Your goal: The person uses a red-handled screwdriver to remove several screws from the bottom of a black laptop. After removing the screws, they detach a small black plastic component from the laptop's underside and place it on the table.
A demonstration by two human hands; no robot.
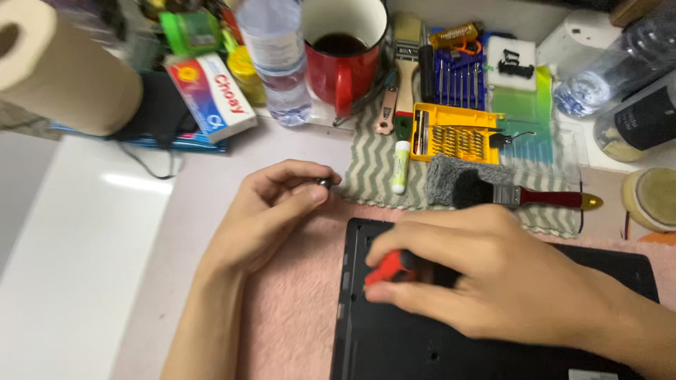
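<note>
Red mug (343, 53) beyond paintbrush (493, 191)

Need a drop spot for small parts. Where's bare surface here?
Free: the white surface left of the left hand, below the paper roll; the pink towel between left forearm and black device. Crowded: the back edge from red mug to bit set and brush.
</note>
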